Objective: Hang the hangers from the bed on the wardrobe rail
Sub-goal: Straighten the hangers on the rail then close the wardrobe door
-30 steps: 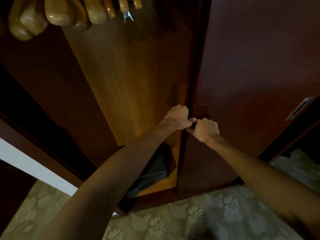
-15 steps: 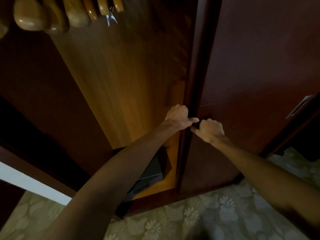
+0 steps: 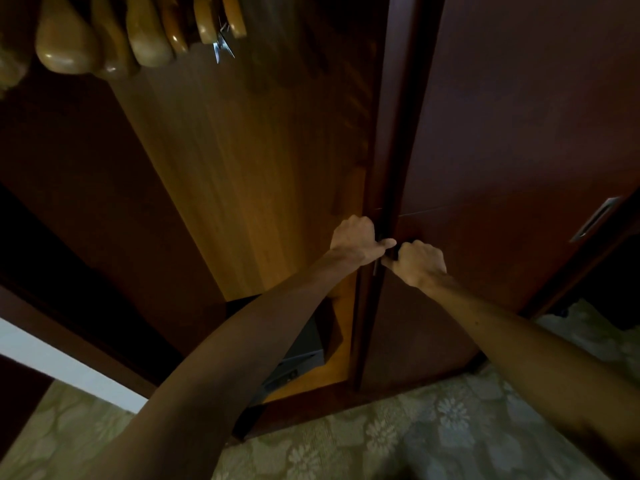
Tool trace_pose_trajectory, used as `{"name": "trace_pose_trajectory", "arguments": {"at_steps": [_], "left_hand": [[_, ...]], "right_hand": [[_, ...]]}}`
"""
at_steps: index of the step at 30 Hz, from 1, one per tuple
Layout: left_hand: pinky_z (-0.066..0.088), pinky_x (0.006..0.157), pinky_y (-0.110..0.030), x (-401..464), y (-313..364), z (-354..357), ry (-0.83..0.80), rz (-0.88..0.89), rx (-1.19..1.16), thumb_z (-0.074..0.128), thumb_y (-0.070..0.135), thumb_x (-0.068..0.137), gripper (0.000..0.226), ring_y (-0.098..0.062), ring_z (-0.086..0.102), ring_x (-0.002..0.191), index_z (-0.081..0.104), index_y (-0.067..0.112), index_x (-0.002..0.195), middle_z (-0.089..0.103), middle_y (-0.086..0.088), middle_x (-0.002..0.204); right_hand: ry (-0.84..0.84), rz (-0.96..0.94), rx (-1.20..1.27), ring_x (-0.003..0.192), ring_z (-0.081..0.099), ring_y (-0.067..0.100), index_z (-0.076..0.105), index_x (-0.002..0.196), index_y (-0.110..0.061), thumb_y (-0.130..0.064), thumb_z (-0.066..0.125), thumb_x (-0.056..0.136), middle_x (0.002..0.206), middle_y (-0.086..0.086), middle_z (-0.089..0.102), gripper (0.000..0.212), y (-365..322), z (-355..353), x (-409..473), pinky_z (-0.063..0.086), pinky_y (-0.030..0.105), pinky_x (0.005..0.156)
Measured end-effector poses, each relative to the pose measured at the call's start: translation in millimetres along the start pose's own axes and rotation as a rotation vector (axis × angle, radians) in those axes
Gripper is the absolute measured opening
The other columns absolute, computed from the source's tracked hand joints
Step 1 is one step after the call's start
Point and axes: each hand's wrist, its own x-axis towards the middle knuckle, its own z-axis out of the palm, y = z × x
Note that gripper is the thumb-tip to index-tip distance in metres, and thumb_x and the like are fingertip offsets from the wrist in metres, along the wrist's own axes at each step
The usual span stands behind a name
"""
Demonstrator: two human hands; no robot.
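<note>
**Both hands on the wardrobe door edge**

Wooden hangers (image 3: 138,32) hang in a row at the top left inside the open wardrobe. Lower down, the left hand (image 3: 356,239) and right hand (image 3: 419,261) sit side by side, fingers curled around the edge of the dark sliding door (image 3: 519,150). A dark box (image 3: 298,355) rests on the wardrobe floor above patterned carpet (image 3: 398,438).

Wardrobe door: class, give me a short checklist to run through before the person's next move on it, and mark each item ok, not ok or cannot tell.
1. Left hand grips the sliding door edge: ok.
2. Right hand grips the same edge: ok.
3. Wooden hangers hang inside at the top: ok.
4. Hangers clear of the door's path: cannot tell.
5. Grey box on the wardrobe floor sits behind the door line: ok.
6. All hangers taken from the bed: cannot tell, the bed is out of view.
</note>
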Motion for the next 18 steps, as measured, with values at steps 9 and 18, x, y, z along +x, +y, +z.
{"name": "trace_pose_trajectory", "arguments": {"at_steps": [9,18], "left_hand": [[0.055,0.066,-0.034,-2,-3,-1,-0.024,-0.013,-0.04,0.066,0.066,0.085,0.057,-0.019,0.059,0.072,0.048,0.015,0.065,0.053,-0.001,0.069],[0.051,0.058,-0.033,2,-21,-28,-0.162,0.062,0.026,0.053,0.055,0.098,0.047,-0.019,0.059,0.066,0.054,0.016,0.073,0.057,-0.003,0.072]], "right_hand": [[0.012,0.011,0.096,0.063,0.061,0.023,0.058,0.067,-0.015,-0.062,0.036,0.098,0.065,0.002,0.057,0.061,-6,2,-4,0.048,0.032,0.06],[0.001,-0.068,0.12,0.07,0.068,0.016,0.071,0.092,-0.019,-0.043,0.049,0.099,0.079,-0.002,0.067,0.033,-30,-16,3,0.06,0.035,0.069]]}}
